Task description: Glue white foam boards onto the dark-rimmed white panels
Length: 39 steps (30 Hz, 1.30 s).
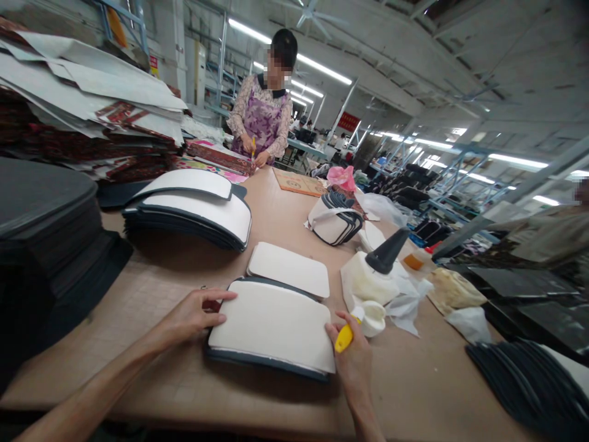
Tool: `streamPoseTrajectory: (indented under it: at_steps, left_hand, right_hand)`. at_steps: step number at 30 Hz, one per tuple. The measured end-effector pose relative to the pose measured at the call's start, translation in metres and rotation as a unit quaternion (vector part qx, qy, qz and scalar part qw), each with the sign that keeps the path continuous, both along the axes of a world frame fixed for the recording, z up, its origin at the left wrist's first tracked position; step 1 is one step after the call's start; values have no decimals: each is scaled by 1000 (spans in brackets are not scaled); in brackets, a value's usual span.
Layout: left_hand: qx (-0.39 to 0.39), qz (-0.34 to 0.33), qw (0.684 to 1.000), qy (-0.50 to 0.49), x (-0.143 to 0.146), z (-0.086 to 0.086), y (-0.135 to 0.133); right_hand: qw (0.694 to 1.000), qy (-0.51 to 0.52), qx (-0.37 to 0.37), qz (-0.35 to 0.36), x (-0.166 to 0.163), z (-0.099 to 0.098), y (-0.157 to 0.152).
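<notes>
A white board panel (272, 324) with rounded top corners lies on a dark blue backed piece (271, 363) in front of me. My left hand (196, 316) grips the panel's left edge, its index finger on top and its thumb at the side. At the right edge, the fingertips of my right hand (353, 351) touch the panel. That hand also holds a yellow-handled brush (345, 337), its head pointing away to the right. Just behind lies a small stack of smaller white boards (289, 270).
A white plastic container with a black cone (387, 252) stands right, beside crumpled plastic. Stacks of dark, white-topped panels (197, 212) sit back left; more dark pieces (529, 380) lie right. Tall dark stacks (41, 245) border the left. A co-worker (264, 116) stands across the table (184, 374).
</notes>
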<state>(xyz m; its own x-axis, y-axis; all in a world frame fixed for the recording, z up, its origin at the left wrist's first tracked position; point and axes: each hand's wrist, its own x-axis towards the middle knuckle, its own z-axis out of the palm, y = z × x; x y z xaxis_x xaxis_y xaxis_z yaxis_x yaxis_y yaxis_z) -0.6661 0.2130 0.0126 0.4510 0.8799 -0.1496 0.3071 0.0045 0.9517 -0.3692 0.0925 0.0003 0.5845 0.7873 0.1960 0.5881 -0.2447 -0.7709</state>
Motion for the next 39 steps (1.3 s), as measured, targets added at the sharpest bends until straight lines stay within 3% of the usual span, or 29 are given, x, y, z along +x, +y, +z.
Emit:
streamPoseTrajectory:
  at_steps: [11, 20, 22, 24, 27, 29, 32, 35, 39]
  left_hand:
    - [-84, 3, 996, -13, -1, -1, 2]
    - [-50, -7, 999, 11, 0, -1, 1]
    - [6, -10, 999, 36, 0, -4, 2]
    - [122, 9, 990, 75, 3, -5, 0]
    - [342, 34, 934, 93, 14, -5, -12]
    - [421, -12, 904, 78, 28, -4, -26]
    - [451, -102, 882, 87, 48, -5, -47]
    - [475, -125, 862, 122, 57, -9, -56]
    - [505, -153, 833, 167, 51, -8, -48]
  right_hand:
    - [1000, -22, -11, 6, -2, -3, -1]
    - [990, -138, -4, 7, -8, -16, -3]
    - [980, -197, -10, -2, -5, -20, -4]
    - [966, -259, 4, -9, -2, -23, -4]
    - [952, -294, 89, 13, -3, -28, -3]
    - [954, -258, 146, 44, -12, -30, -1]
    - [962, -196, 179, 72, -29, -31, 2]
    - [960, -212, 176, 50, -34, -33, 4]
    - [944, -269, 191, 24, -11, -38, 6]
